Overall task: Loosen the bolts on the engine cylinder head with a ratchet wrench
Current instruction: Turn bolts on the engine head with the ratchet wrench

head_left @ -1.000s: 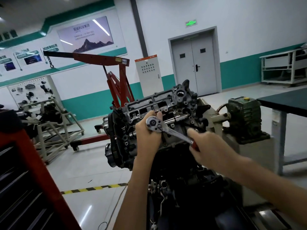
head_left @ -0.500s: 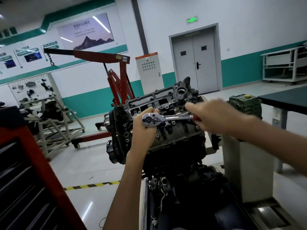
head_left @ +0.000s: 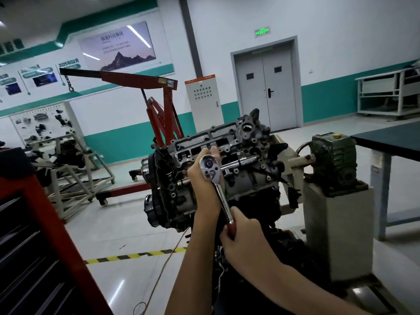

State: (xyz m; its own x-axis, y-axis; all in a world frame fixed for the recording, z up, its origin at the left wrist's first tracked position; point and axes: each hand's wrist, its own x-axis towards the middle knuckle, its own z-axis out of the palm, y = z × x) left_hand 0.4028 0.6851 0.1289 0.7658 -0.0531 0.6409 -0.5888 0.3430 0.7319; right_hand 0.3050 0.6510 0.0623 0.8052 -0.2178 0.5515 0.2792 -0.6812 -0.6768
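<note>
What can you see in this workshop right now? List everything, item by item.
cylinder head: one, grey, centre, on a stand
ratchet wrench: one, chrome with a red handle, in front of the cylinder head, held in both hands
engine hoist: one, red, behind the cylinder head
control cabinet: one, white with an orange top, at the back wall
double door: one, grey, right of the control cabinet
exit sign: one, green, above the double door
gearbox: one, green, on a pedestal to the right
table: one, dark top, right edge
tool cabinet: one, red and black, lower left
floor tape: one strip, yellow and black, on the floor
left hand: holds the wrench's head
right hand: grips the red handle
</note>
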